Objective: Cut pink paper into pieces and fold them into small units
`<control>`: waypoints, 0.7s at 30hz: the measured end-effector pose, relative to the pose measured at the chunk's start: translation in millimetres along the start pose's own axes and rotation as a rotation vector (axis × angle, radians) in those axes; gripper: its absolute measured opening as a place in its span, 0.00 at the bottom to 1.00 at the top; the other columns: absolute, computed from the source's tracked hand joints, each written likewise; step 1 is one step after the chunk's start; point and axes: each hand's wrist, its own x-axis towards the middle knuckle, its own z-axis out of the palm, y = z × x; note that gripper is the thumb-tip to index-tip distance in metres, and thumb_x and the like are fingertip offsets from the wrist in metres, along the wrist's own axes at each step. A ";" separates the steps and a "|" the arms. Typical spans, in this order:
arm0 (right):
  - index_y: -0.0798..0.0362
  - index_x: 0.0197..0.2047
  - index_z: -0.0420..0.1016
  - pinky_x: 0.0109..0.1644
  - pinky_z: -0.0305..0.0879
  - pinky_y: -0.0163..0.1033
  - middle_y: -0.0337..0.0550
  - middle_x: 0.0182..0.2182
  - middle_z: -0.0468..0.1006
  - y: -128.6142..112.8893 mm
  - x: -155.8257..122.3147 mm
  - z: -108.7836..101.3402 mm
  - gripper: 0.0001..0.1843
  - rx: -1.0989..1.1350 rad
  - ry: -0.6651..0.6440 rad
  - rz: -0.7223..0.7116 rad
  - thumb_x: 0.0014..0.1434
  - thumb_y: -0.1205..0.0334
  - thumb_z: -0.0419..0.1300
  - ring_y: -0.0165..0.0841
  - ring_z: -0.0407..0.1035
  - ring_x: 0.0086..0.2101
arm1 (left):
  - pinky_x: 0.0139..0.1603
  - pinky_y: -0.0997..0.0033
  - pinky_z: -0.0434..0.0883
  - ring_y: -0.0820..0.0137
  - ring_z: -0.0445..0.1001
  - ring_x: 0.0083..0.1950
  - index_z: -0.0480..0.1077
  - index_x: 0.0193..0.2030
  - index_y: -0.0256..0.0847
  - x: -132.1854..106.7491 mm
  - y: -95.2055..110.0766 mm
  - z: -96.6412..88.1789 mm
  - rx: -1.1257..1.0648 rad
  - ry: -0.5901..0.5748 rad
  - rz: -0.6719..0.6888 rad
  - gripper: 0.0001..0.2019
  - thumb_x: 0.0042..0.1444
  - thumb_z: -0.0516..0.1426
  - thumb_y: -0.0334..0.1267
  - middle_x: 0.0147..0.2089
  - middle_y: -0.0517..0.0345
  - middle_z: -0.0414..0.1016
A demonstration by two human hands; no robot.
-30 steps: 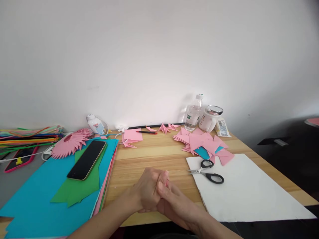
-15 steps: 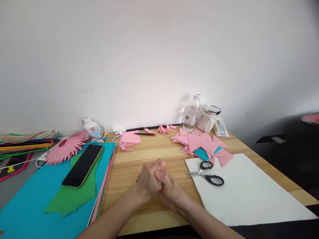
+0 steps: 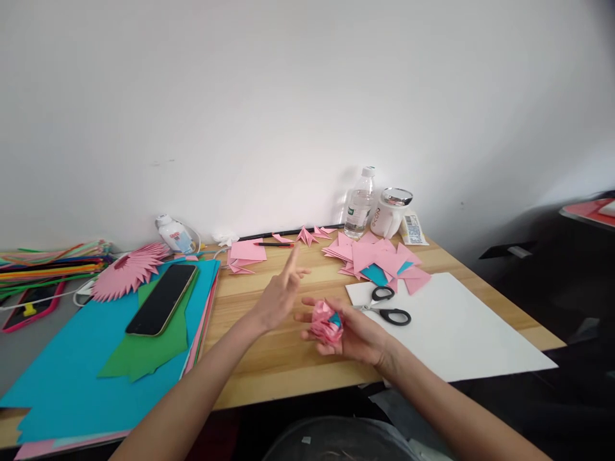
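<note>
The underside of the crumpled paper wad (image 3: 325,323) is hidden against your right hand (image 3: 358,338). What you can see of it is pink, with a scrap of blue on its right side. Both your forearms run out of the bottom edge, and the stack of blue sheets (image 3: 72,358) is cut off at the lower left corner. The print on the bottle (image 3: 358,206) by the wall is too small to read. The wad sits in your right hand, palm up and fingers loosely cupped around it, over the front of the desk (image 3: 269,358). Your left hand (image 3: 280,293) is just to the left of the wad and apart from it, spread open and holding nothing, forefinger raised. The scissors (image 3: 387,309) lie on the white sheet (image 3: 456,333), just right of the wad
</note>
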 end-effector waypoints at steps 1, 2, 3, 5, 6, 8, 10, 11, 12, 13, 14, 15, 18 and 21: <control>0.55 0.44 0.71 0.32 0.67 0.34 0.46 0.36 0.78 -7.5 -12.3 0.2 0.22 -0.177 -0.093 0.033 0.49 0.52 0.65 0.33 0.74 0.33 | 0.52 0.59 0.62 0.61 0.70 0.51 0.50 0.66 0.41 0.9 -0.3 -1.6 -0.091 0.036 -0.032 0.43 0.52 0.29 0.67 0.50 0.45 0.74; 0.57 0.41 0.74 0.31 0.67 0.33 0.47 0.34 0.78 -14.8 -25.0 0.9 0.22 -0.373 -0.218 0.141 0.44 0.54 0.68 0.32 0.73 0.31 | 0.50 0.60 0.64 0.61 0.71 0.50 0.52 0.65 0.39 1.7 -1.3 -2.8 -0.174 0.060 -0.070 0.42 0.53 0.30 0.66 0.48 0.45 0.75; 0.59 0.39 0.76 0.36 0.67 0.34 0.48 0.35 0.78 -20.9 -37.4 2.1 0.21 -0.569 -0.379 0.352 0.42 0.57 0.69 0.34 0.73 0.33 | 0.48 0.60 0.65 0.61 0.72 0.49 0.55 0.63 0.37 2.3 -3.0 -3.7 -0.245 0.069 -0.113 0.42 0.54 0.31 0.66 0.46 0.44 0.76; 0.58 0.42 0.78 0.38 0.66 0.33 0.45 0.33 0.78 -25.0 -58.7 4.2 0.20 -0.853 -0.533 0.586 0.44 0.62 0.65 0.33 0.72 0.34 | 0.44 0.61 0.68 0.61 0.75 0.43 0.61 0.58 0.32 2.7 -8.1 -4.2 -0.361 0.045 -0.216 0.41 0.55 0.34 0.65 0.41 0.42 0.77; 0.56 0.39 0.79 0.36 0.65 0.31 0.40 0.28 0.78 -21.7 -66.8 4.1 0.16 -1.027 -0.530 0.573 0.44 0.65 0.64 0.30 0.71 0.30 | 0.42 0.62 0.69 0.61 0.76 0.40 0.63 0.56 0.30 2.4 -11.2 -3.8 -0.406 0.024 -0.264 0.40 0.56 0.36 0.64 0.39 0.42 0.78; 0.51 0.31 0.80 0.29 0.61 0.29 0.32 0.19 0.74 -4.1 -77.9 -0.5 0.13 -1.389 -0.505 0.473 0.40 0.72 0.62 0.26 0.67 0.22 | 0.39 0.63 0.69 0.62 0.77 0.35 0.65 0.52 0.28 1.0 -17.5 -2.1 -0.460 -0.009 -0.329 0.37 0.56 0.41 0.63 0.35 0.42 0.78; 0.50 0.24 0.79 0.27 0.59 0.31 0.32 0.17 0.74 23.3 -83.6 -12.8 0.15 -1.717 -0.442 0.375 0.35 0.79 0.60 0.28 0.67 0.20 | 0.36 0.64 0.70 0.64 0.77 0.33 0.67 0.49 0.28 -1.0 -22.4 -0.2 -0.464 0.004 -0.363 0.33 0.55 0.47 0.61 0.33 0.43 0.78; 0.50 0.21 0.78 0.27 0.60 0.32 0.33 0.16 0.74 38.1 -85.0 -21.6 0.16 -1.847 -0.347 0.323 0.34 0.81 0.58 0.30 0.69 0.21 | 0.35 0.65 0.70 0.65 0.76 0.32 0.67 0.47 0.29 -2.0 -24.2 0.4 -0.454 0.027 -0.378 0.31 0.54 0.49 0.59 0.32 0.44 0.78; 0.50 0.18 0.77 0.29 0.62 0.35 0.37 0.16 0.75 52.2 -85.4 -31.8 0.16 -1.940 -0.243 0.278 0.34 0.81 0.57 0.34 0.71 0.23 | 0.34 0.66 0.70 0.66 0.76 0.31 0.68 0.46 0.30 -3.1 -25.7 0.7 -0.436 0.055 -0.396 0.29 0.54 0.51 0.58 0.32 0.45 0.78; 0.51 0.18 0.77 0.33 0.64 0.39 0.43 0.18 0.77 64.9 -85.0 -42.7 0.15 -2.017 -0.128 0.219 0.34 0.80 0.56 0.40 0.73 0.28 | 0.33 0.67 0.70 0.67 0.76 0.30 0.68 0.45 0.30 -4.3 -27.0 0.7 -0.412 0.082 -0.415 0.26 0.54 0.52 0.56 0.31 0.46 0.78; 0.52 0.20 0.78 0.38 0.65 0.43 0.49 0.22 0.79 75.6 -83.8 -53.8 0.15 -2.065 -0.005 0.172 0.37 0.80 0.55 0.44 0.74 0.32 | 0.32 0.68 0.70 0.68 0.76 0.29 0.69 0.44 0.31 -5.3 -28.5 0.2 -0.388 0.102 -0.432 0.24 0.54 0.53 0.54 0.31 0.47 0.78; 0.53 0.26 0.79 0.43 0.65 0.47 0.53 0.28 0.80 84.1 -82.0 -64.2 0.16 -2.059 0.099 0.132 0.39 0.79 0.55 0.47 0.73 0.37 | 0.31 0.68 0.70 0.68 0.75 0.28 0.69 0.43 0.31 -6.3 -30.3 -0.5 -0.364 0.114 -0.446 0.22 0.54 0.53 0.52 0.31 0.47 0.78; 0.55 0.48 0.75 0.52 0.61 0.53 0.59 0.47 0.76 97.1 -75.2 -86.1 0.30 -1.960 0.282 0.069 0.38 0.77 0.56 0.53 0.69 0.46 | 0.28 0.70 0.69 0.69 0.75 0.26 0.70 0.38 0.32 -8.2 -39.4 -4.0 -0.296 0.134 -0.469 0.17 0.53 0.54 0.47 0.29 0.48 0.78; 0.55 0.58 0.66 0.54 0.60 0.52 0.57 0.55 0.69 99.0 -73.4 -87.6 0.40 -2.022 0.250 0.105 0.39 0.78 0.55 0.52 0.66 0.51 | 0.25 0.72 0.68 0.70 0.74 0.24 0.70 0.31 0.33 -7.4 -53.7 -8.9 -0.210 0.174 -0.477 0.14 0.51 0.55 0.45 0.29 0.47 0.77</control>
